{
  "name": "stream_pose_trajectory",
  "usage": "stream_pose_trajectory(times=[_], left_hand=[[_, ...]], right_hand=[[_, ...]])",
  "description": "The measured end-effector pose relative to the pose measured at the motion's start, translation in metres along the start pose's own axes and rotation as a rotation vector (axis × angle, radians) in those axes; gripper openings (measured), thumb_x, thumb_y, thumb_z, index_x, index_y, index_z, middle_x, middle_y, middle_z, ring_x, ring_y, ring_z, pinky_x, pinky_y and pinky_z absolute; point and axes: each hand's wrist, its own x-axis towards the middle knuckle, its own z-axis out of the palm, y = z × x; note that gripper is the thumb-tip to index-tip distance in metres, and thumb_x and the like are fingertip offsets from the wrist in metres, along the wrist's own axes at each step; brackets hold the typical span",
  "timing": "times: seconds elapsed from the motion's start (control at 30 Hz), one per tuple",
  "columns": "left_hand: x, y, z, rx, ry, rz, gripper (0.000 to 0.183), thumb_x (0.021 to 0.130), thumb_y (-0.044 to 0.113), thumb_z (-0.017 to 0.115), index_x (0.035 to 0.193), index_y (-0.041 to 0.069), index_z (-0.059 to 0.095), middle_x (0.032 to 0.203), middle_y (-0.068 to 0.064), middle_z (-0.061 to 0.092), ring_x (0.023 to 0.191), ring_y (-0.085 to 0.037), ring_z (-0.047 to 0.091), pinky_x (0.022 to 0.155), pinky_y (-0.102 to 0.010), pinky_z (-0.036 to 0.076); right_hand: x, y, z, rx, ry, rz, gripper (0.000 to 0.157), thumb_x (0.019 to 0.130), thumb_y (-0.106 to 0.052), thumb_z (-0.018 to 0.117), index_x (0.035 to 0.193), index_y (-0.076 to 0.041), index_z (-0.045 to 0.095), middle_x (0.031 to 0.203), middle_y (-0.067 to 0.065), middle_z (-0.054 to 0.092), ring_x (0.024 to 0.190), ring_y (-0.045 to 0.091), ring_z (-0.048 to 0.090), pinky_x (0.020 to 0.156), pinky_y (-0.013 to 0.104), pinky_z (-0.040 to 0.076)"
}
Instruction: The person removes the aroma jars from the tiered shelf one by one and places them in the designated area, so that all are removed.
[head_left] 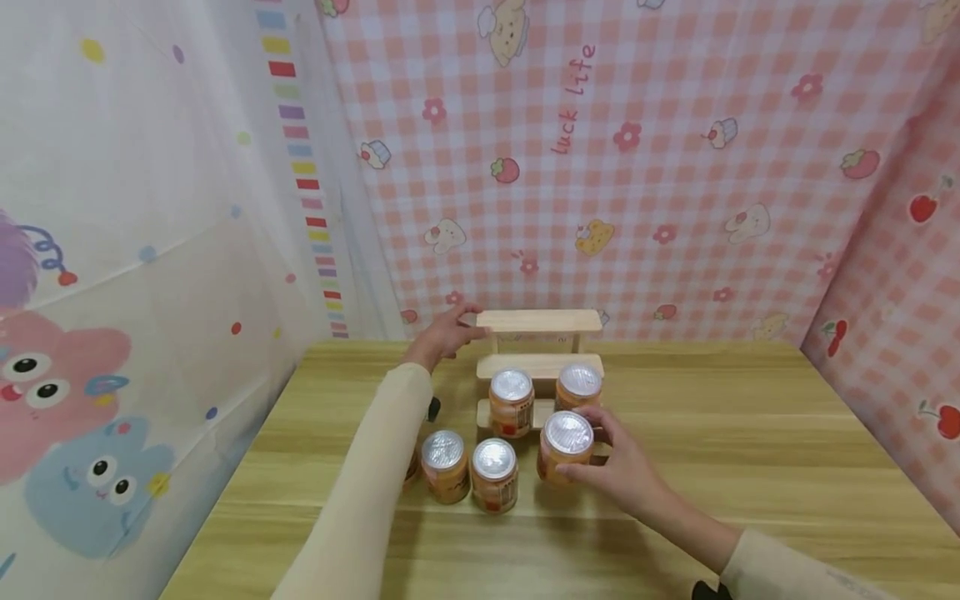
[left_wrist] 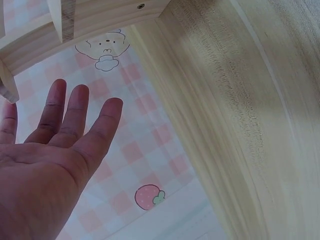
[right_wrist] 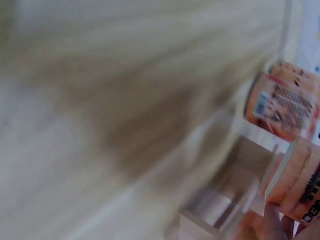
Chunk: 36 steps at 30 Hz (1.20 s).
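My right hand (head_left: 626,471) grips an orange can with a silver lid (head_left: 567,446), thumb and fingers round its side, just in front of a small stepped wooden rack (head_left: 538,365). That can also shows at the right edge of the right wrist view. Two similar cans, one on the left (head_left: 512,404) and one on the right (head_left: 579,385), stand at the rack's lowest step. My left hand (head_left: 447,333) is at the left end of the top step. In the left wrist view, its fingers (left_wrist: 75,115) are straight and spread beside the wood.
Two more orange cans, one (head_left: 446,467) beside the other (head_left: 495,477), stand on the wooden table (head_left: 720,433) in front of the rack. Another can (head_left: 411,467) is mostly hidden by the left sleeve. A pink checked cloth (head_left: 637,192) hangs behind the table.
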Motion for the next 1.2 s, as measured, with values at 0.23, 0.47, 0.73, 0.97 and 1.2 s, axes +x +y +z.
stream_pose_trajectory(times=[0.23, 0.47, 0.73, 0.97, 1.2], left_hand=[[0.000, 0.001, 0.001, 0.022, 0.004, 0.007, 0.052, 0.094, 0.037, 0.068, 0.141, 0.025, 0.048, 0.139, -0.014, 0.052, 0.122, -0.031, 0.052, 0.093, -0.049, 0.046], [-0.002, 0.002, 0.001, 0.016, 0.009, 0.012, 0.050, 0.095, 0.036, 0.068, 0.140, 0.025, 0.049, 0.140, -0.013, 0.052, 0.122, -0.032, 0.052, 0.094, -0.050, 0.046], [-0.003, 0.004, 0.002, -0.006, 0.010, 0.010, 0.051, 0.094, 0.034, 0.069, 0.140, 0.024, 0.049, 0.140, -0.013, 0.052, 0.122, -0.032, 0.052, 0.092, -0.049, 0.045], [-0.001, 0.002, 0.000, -0.011, 0.009, 0.004, 0.050, 0.095, 0.033, 0.069, 0.139, 0.024, 0.049, 0.142, -0.013, 0.050, 0.124, -0.033, 0.051, 0.096, -0.052, 0.044], [-0.001, -0.001, -0.001, -0.031, 0.003, -0.007, 0.049, 0.095, 0.032, 0.069, 0.139, 0.024, 0.049, 0.138, -0.015, 0.050, 0.122, -0.033, 0.050, 0.097, -0.053, 0.043]], right_hand=[[-0.004, 0.017, 0.012, -0.008, 0.001, 0.039, 0.070, 0.070, -0.006, 0.090, 0.130, -0.004, 0.052, 0.121, 0.016, 0.059, 0.110, 0.033, 0.059, 0.080, 0.029, 0.056], [-0.007, 0.028, 0.021, -0.074, 0.025, 0.034, 0.071, 0.067, -0.009, 0.092, 0.127, -0.005, 0.055, 0.117, 0.012, 0.061, 0.111, 0.029, 0.058, 0.086, 0.032, 0.054], [-0.008, 0.037, 0.029, -0.018, 0.021, 0.087, 0.072, 0.069, -0.010, 0.091, 0.130, -0.004, 0.054, 0.121, 0.011, 0.060, 0.114, 0.028, 0.056, 0.089, 0.034, 0.053], [-0.003, 0.026, 0.029, -0.021, 0.066, 0.030, 0.073, 0.073, -0.008, 0.088, 0.136, -0.003, 0.050, 0.123, 0.016, 0.059, 0.116, 0.031, 0.056, 0.094, 0.040, 0.051], [-0.002, 0.018, 0.027, -0.031, 0.049, 0.028, 0.073, 0.076, -0.011, 0.087, 0.138, -0.003, 0.049, 0.126, 0.021, 0.057, 0.116, 0.033, 0.055, 0.095, 0.045, 0.050]])
